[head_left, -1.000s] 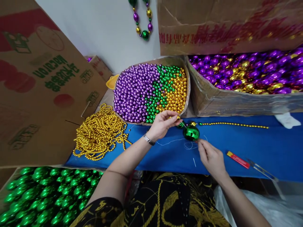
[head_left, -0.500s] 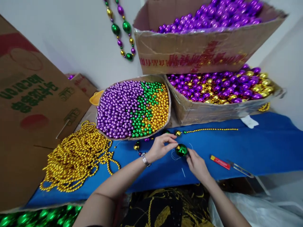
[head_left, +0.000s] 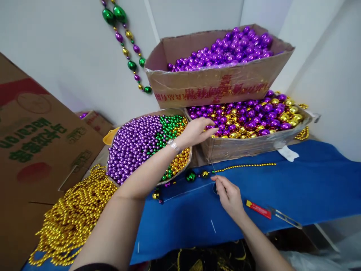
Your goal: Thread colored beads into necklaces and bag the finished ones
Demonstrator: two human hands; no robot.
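Note:
My left hand [head_left: 199, 131] is raised in front of the box of purple and gold beads [head_left: 251, 116], thumb and fingers pinched together. A thin thread [head_left: 213, 165] runs from near its fingertips down to my right hand [head_left: 229, 192]. Just above the blue cloth, my right hand pinches this thread. A pale line stretches left from there to a partly strung row with a large green bead [head_left: 191, 176], a gold bead [head_left: 205, 173] and smaller purple ones. A string of small gold beads [head_left: 245, 166] continues that row to the right. Whether my right hand hides a bead is unclear.
A box of small purple, green and gold beads [head_left: 132, 143] stands at left, beside heaped gold strands [head_left: 76, 214]. Above is a box of purple beads [head_left: 225, 52]. Thread snips [head_left: 286, 218] and a red-and-yellow packet [head_left: 258, 209] lie right on the blue cloth [head_left: 180, 222].
My left hand has risen away from my right, drawing the thread up between them. The large green bead between my fingers before is no longer visible there. The view has shifted.

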